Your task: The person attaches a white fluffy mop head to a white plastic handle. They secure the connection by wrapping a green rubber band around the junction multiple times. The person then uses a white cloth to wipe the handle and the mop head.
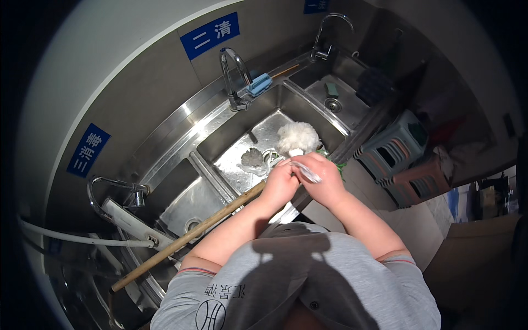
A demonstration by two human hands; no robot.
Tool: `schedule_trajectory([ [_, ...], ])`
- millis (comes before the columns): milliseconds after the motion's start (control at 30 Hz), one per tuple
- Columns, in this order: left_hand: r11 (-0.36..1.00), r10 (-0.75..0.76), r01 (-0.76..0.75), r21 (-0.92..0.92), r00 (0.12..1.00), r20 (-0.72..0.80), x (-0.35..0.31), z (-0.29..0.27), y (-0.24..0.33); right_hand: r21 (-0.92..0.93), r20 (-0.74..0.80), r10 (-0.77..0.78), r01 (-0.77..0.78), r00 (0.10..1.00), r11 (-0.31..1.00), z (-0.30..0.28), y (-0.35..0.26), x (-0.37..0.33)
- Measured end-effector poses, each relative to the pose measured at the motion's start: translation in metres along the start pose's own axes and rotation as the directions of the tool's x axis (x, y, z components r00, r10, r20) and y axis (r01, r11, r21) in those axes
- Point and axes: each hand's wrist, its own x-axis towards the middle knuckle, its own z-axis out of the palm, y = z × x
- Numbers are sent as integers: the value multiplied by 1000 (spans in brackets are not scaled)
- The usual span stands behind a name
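Observation:
My left hand (279, 181) and my right hand (320, 177) meet over the near edge of the middle sink, fingers closed. A crumpled strip of clear plastic film (309, 171) sticks out from between them, gripped by my right hand. What the left fingers pinch is hidden. Just beyond them, in the sink, lies a white fluffy mass (297, 136) like a woolly duster head. A greyish clump (252, 158) sits left of it on clear plastic. A long wooden pole (190, 235) slants from lower left up to my left wrist; I cannot tell whether it touches.
The middle steel sink (212, 144) has basins on both sides. Curved taps (233, 74) stand along the back. A light-blue plastic tool (259, 84) rests on the ledge. Grey and pink stools (393, 147) stand at the right. A white hose (88, 238) crosses the left.

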Motion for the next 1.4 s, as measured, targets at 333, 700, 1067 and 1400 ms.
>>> schedule_trajectory([
  [333,628,-542,563,-537,812,218,9,0,-6,-129,175,143,-121,974,984,-25,24,-8],
  [700,974,116,-132,185,989,93,9,1,1,355,287,197,-295,937,887,-14,58,-15],
  [1067,623,433,-611,488,790,434,17,8,-8,439,503,337,-571,796,693,-2,89,-18],
  [1400,767,483,-501,401,862,153,11,8,-22,433,668,246,-636,702,639,-20,88,2],
])
